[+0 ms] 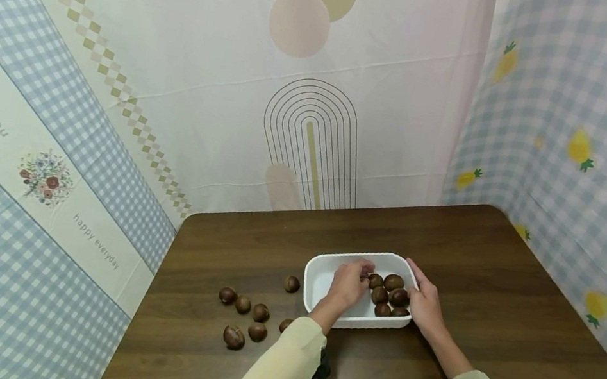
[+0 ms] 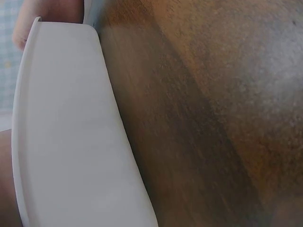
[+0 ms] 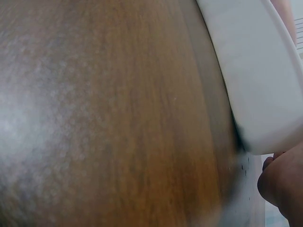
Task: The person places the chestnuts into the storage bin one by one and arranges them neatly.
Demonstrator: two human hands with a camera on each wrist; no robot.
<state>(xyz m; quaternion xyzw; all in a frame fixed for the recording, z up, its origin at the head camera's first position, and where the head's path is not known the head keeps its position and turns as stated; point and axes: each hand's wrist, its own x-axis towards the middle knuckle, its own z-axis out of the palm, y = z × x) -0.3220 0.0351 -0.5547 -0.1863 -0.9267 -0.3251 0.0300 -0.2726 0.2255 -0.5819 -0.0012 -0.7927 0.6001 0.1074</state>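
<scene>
A white rectangular plastic container (image 1: 321, 315) stands on the table, with several brown chestnuts (image 1: 393, 282) gathered in its right half. My left hand (image 1: 348, 283) reaches over the near rim into it, fingers bent downward around a chestnut (image 1: 364, 276) that they partly cover. At the right end, my right hand (image 1: 426, 302) grips the rim, thumb on the inner side and fingers along the outside. The left wrist view is mostly filled by the container's near wall (image 2: 71, 118). Part of the right hand (image 3: 284, 187) shows under the container's corner in the right wrist view.
Several loose chestnuts (image 1: 243, 304) are scattered on the dark wooden table (image 1: 201, 253) left of the container. One chestnut (image 1: 292, 284) sits close to its left end, another (image 1: 286, 325) beside the left sleeve. Patterned cloth (image 1: 209, 72) hangs behind the table and at both sides.
</scene>
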